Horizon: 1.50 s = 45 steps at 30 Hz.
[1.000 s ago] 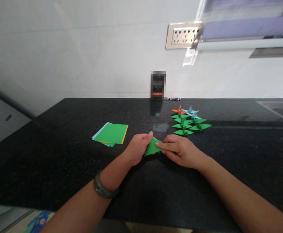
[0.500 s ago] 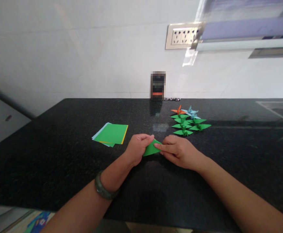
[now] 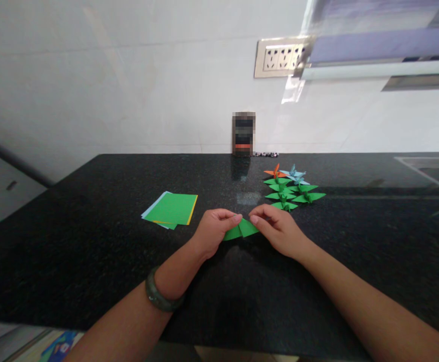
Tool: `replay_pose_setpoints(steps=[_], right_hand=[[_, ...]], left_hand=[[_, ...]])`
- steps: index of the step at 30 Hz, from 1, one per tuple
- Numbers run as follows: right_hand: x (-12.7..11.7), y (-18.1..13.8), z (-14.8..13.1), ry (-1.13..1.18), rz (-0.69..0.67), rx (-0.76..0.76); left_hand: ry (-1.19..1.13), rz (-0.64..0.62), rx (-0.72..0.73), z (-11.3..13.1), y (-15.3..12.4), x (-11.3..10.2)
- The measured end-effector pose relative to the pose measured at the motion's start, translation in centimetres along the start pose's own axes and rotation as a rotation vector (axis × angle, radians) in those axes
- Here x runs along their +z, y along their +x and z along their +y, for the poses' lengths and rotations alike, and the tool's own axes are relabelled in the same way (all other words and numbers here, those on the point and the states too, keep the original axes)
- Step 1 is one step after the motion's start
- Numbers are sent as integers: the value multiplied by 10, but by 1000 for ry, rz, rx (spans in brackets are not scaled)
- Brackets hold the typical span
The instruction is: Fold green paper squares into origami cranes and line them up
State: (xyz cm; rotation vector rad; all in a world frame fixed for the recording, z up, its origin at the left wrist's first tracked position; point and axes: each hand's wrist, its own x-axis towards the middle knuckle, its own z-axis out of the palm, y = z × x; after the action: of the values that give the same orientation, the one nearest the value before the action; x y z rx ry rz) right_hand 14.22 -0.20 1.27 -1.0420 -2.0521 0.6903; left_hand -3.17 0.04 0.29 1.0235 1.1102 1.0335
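A small folded piece of green paper point(image 3: 242, 229) lies on the black counter point(image 3: 91, 241) between my hands. My left hand point(image 3: 213, 231) pinches its left part with curled fingers. My right hand point(image 3: 277, 229) pinches its right part, thumb and forefinger meeting near the top fold. A dark bracelet point(image 3: 161, 296) sits on my left wrist. Both forearms reach in from the bottom edge.
A stack of square coloured sheets point(image 3: 172, 209), green on top, lies left of my hands. Several folded paper cranes point(image 3: 289, 188), mostly green with one orange and one light blue, stand behind my right hand. A small blurred box point(image 3: 244, 133) leans on the wall. A sink edge point(image 3: 430, 168) shows at far right.
The green paper has gone from a raised, tilted triangle to a lower, flatter shape on the counter. My right fingers moved from its side to its top fold, close to my left fingertips.
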Motion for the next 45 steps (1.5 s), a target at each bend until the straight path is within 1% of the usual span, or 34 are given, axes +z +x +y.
replay_pose_setpoints(steps=[2, 5, 7, 10, 13, 16, 22, 24, 26, 28, 30, 32, 34, 37, 39, 42, 43, 45], right_hand=[[4, 0, 0, 7, -27, 96], [9, -1, 0, -2, -94, 93], [11, -1, 0, 21, -83, 106], [12, -1, 0, 112, -70, 185], [10, 0, 0, 191, -93, 265], [7, 0, 0, 229, -108, 299], [1, 0, 7, 261, -113, 330], [-1, 1, 9, 261, -119, 335], [-2, 2, 10, 283, -101, 339], [-2, 3, 9, 326, -47, 364], [-1, 4, 7, 390, 37, 407], [3, 5, 5, 480, 107, 452], [7, 4, 2, 581, 113, 503], [13, 3, -1, 655, 64, 576], [16, 2, -2, 646, 18, 562], [18, 1, -1, 552, -39, 471], [19, 1, 0, 509, -33, 447], [19, 1, 2, 431, 20, 421]], left_hand=[[23, 6, 7, 2, -1, 2], [58, -3, 33, 4, -3, 4], [67, -16, 48, 4, -4, 5], [46, -16, 62, 2, -4, 6], [-10, 4, 64, 0, -5, 7], [-75, 17, 47, 0, -4, 7], [-190, 101, -23, 1, -1, 2], [-196, 94, -77, 2, -1, 2], [-139, 101, -90, 3, -3, 2], [-15, 127, -28, 4, -4, 2], [100, 157, 57, 5, -4, 2], [128, 150, 93, 6, -5, 2], [95, 110, 100, 5, -5, 3], [83, 56, 121, 4, -5, 5], [112, 44, 135, 3, -5, 6], [136, 27, 145, 3, -6, 7], [140, 23, 144, 3, -6, 7], [161, 18, 133, 3, -7, 7]])
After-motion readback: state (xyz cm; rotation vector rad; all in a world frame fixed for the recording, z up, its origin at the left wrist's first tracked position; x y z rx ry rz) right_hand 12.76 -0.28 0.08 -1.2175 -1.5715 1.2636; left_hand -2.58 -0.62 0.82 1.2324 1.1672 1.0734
